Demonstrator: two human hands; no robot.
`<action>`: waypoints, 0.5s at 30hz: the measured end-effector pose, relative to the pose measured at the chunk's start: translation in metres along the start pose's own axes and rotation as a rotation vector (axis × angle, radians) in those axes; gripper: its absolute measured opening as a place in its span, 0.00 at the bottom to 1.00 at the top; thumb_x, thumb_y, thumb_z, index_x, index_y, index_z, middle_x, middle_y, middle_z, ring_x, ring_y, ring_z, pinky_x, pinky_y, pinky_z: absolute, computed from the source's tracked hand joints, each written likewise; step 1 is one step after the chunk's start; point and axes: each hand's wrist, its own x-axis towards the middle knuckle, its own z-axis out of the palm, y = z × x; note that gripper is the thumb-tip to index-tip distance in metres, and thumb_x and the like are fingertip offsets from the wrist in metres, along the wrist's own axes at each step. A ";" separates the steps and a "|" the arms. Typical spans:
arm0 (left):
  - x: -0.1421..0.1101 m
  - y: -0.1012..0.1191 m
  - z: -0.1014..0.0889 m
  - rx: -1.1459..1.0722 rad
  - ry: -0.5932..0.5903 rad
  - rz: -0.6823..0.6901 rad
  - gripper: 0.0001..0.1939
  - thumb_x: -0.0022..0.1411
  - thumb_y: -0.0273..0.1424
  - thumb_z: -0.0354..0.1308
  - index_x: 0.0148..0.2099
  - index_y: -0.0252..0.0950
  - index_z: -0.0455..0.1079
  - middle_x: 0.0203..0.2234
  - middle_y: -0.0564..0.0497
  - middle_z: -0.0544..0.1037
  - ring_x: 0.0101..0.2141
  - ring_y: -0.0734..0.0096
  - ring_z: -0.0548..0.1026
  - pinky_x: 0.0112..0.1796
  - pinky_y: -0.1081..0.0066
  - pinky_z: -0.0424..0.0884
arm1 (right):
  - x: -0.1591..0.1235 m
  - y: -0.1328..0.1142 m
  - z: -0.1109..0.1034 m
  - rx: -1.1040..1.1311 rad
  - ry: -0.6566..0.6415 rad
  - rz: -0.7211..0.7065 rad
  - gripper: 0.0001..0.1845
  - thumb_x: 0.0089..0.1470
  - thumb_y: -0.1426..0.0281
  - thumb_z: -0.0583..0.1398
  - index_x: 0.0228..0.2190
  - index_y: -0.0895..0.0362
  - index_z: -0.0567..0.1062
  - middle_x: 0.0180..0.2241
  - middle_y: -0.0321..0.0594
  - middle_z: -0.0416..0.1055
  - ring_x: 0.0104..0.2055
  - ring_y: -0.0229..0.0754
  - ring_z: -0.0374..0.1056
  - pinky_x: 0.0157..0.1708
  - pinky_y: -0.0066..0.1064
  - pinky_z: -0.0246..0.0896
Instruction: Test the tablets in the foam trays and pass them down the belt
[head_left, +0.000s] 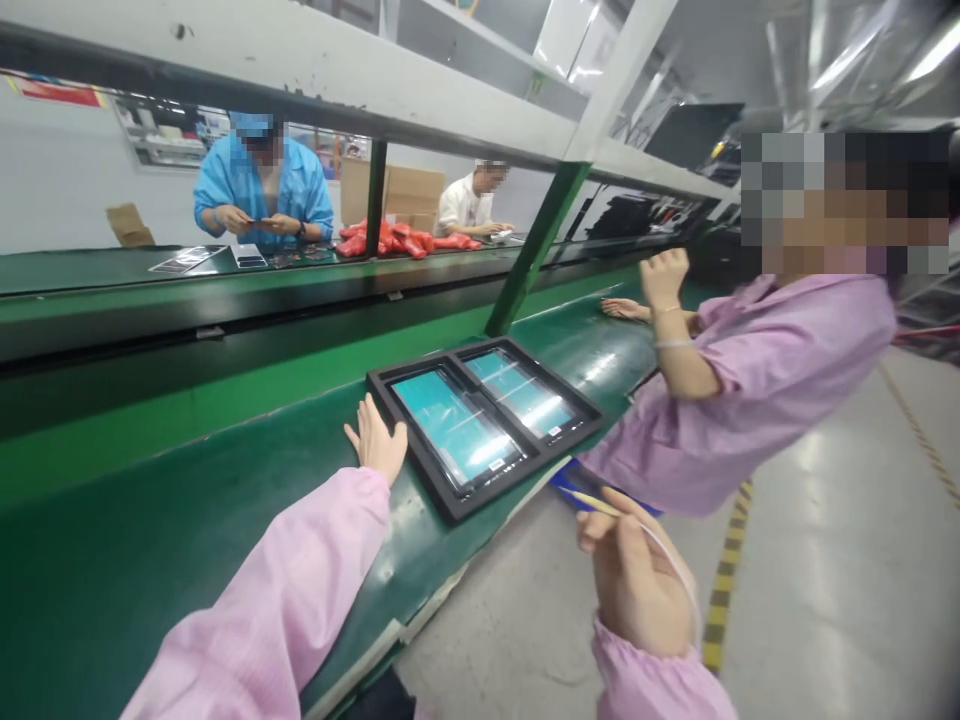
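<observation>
A black tray (450,500) lies on the green conveyor belt (187,520) and holds two screens with teal protective film. My left hand (377,443) rests flat against the tray's left edge, fingers stretched out. Off the belt's front edge, my right hand (637,580) is curled round a thin yellowish stick (596,503) that points left.
A person in a pink coat (750,400) leans on the belt just right of the tray, arm raised. Across the line a person in blue (262,190) and a person in white (472,200) work beside red items (405,240). A green post (532,250) rises behind the tray.
</observation>
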 end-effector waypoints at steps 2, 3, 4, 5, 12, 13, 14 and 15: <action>0.002 0.006 0.006 0.007 -0.022 0.014 0.42 0.64 0.32 0.50 0.72 0.27 0.32 0.70 0.29 0.46 0.70 0.55 0.42 0.65 0.42 0.35 | -0.002 0.008 0.012 -0.004 -0.076 0.009 0.21 0.55 0.54 0.66 0.41 0.59 0.78 0.22 0.35 0.70 0.23 0.36 0.64 0.26 0.29 0.61; 0.003 0.010 0.007 0.014 -0.041 0.033 0.43 0.63 0.31 0.50 0.72 0.27 0.32 0.70 0.28 0.45 0.70 0.54 0.42 0.65 0.41 0.36 | -0.004 0.012 0.016 -0.016 -0.110 0.014 0.20 0.57 0.55 0.65 0.41 0.58 0.78 0.23 0.36 0.70 0.24 0.36 0.65 0.26 0.29 0.62; 0.004 0.013 0.009 0.024 -0.062 0.057 0.43 0.62 0.30 0.52 0.72 0.26 0.33 0.69 0.27 0.46 0.70 0.53 0.41 0.65 0.41 0.37 | -0.005 0.014 0.019 -0.033 -0.143 0.018 0.19 0.59 0.55 0.63 0.42 0.58 0.77 0.23 0.36 0.71 0.24 0.37 0.66 0.26 0.30 0.63; 0.005 0.016 0.009 0.035 -0.082 0.080 0.44 0.61 0.28 0.53 0.72 0.25 0.34 0.69 0.27 0.47 0.70 0.52 0.41 0.64 0.40 0.37 | -0.005 0.016 0.021 -0.052 -0.171 0.014 0.19 0.60 0.55 0.62 0.43 0.58 0.77 0.22 0.36 0.71 0.25 0.38 0.67 0.28 0.31 0.64; -0.032 -0.020 -0.039 0.082 -0.115 0.143 0.42 0.58 0.26 0.53 0.71 0.25 0.40 0.69 0.28 0.50 0.70 0.49 0.39 0.65 0.41 0.38 | 0.015 0.005 0.028 -0.183 -0.253 -0.182 0.12 0.65 0.59 0.57 0.41 0.54 0.74 0.39 0.42 0.79 0.29 0.40 0.72 0.42 0.40 0.68; -0.045 -0.034 -0.054 0.087 -0.116 0.138 0.41 0.59 0.27 0.53 0.71 0.25 0.41 0.69 0.30 0.50 0.70 0.50 0.38 0.65 0.42 0.38 | 0.019 0.002 0.030 -0.237 -0.288 -0.218 0.11 0.65 0.60 0.57 0.41 0.54 0.73 0.42 0.43 0.78 0.33 0.41 0.73 0.46 0.42 0.67; -0.058 -0.051 -0.071 0.092 -0.112 0.130 0.41 0.59 0.27 0.52 0.71 0.26 0.41 0.69 0.31 0.50 0.70 0.51 0.38 0.66 0.43 0.38 | 0.022 0.000 0.034 -0.294 -0.342 -0.241 0.10 0.65 0.61 0.56 0.41 0.53 0.73 0.44 0.43 0.78 0.38 0.42 0.74 0.51 0.43 0.65; -0.073 -0.068 -0.090 0.098 -0.103 0.121 0.40 0.60 0.28 0.51 0.71 0.27 0.41 0.69 0.33 0.51 0.70 0.52 0.39 0.66 0.43 0.38 | 0.024 0.000 0.039 -0.348 -0.421 -0.259 0.10 0.66 0.61 0.56 0.42 0.52 0.73 0.46 0.43 0.77 0.43 0.44 0.74 0.53 0.43 0.63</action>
